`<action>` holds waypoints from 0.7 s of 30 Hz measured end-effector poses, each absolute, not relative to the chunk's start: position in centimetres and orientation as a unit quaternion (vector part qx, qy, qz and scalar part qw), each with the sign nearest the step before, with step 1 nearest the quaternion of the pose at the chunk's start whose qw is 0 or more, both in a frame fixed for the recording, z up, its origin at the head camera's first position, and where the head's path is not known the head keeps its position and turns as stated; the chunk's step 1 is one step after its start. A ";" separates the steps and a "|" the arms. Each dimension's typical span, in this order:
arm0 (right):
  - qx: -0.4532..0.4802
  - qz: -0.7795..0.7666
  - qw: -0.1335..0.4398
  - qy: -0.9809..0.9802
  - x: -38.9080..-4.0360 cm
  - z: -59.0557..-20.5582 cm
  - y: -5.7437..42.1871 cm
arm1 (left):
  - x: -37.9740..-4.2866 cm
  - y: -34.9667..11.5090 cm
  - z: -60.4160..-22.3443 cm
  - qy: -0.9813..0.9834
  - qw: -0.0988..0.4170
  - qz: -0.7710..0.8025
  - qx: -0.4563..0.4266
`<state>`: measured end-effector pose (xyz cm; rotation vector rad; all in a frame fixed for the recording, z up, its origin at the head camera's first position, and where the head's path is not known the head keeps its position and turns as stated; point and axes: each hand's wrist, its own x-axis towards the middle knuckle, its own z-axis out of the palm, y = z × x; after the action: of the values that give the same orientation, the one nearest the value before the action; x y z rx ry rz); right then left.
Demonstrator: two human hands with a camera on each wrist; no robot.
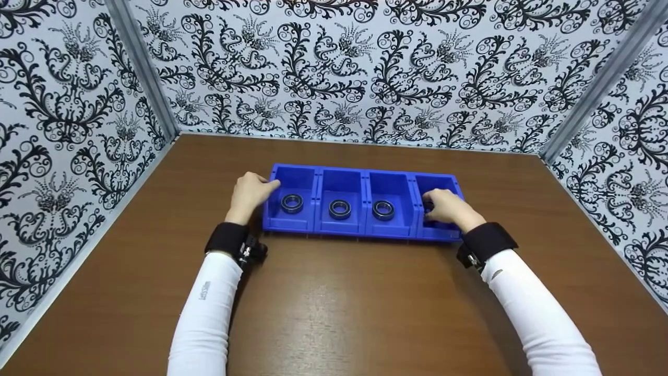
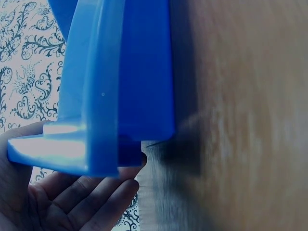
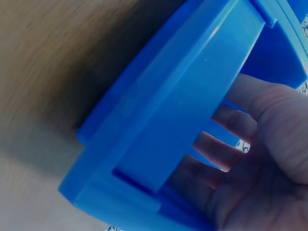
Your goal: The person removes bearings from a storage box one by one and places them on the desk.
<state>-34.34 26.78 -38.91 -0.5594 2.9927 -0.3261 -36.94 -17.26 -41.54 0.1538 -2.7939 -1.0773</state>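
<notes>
A blue four-compartment bin (image 1: 338,228) stands on the table. My left hand (image 1: 250,192) grips its left end wall, thumb over the rim; in the left wrist view the fingers (image 2: 103,199) lie along the outside. Black-and-silver ball bearings lie in the left compartment (image 1: 291,203), the second (image 1: 340,209) and the third (image 1: 383,210). My right hand (image 1: 448,206) reaches down into the right compartment, fingers about a dark bearing (image 1: 429,206) that it mostly covers. In the right wrist view the bin's front wall hides those fingertips.
The brown wooden table (image 1: 323,303) extends in front of the bin and to both sides. Patterned wall panels (image 1: 334,73) enclose it at the back, left and right, with grey metal posts (image 1: 143,68) in the corners.
</notes>
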 end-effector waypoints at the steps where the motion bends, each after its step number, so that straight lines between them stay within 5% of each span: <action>1: -0.184 -0.106 0.040 0.976 -34.4 -38.9 26.8 | -36.9 -17.3 -41.5 -0.930 0.073 -0.357 0.051; 21: -0.162 -0.111 0.049 0.979 -34.7 -39.2 26.9 | -37.1 -17.2 -41.7 -0.931 0.071 -0.354 0.055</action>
<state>-34.66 26.87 -39.19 -0.4943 2.9838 -0.3368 -37.08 -17.22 -41.68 0.1643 -2.7996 -1.0657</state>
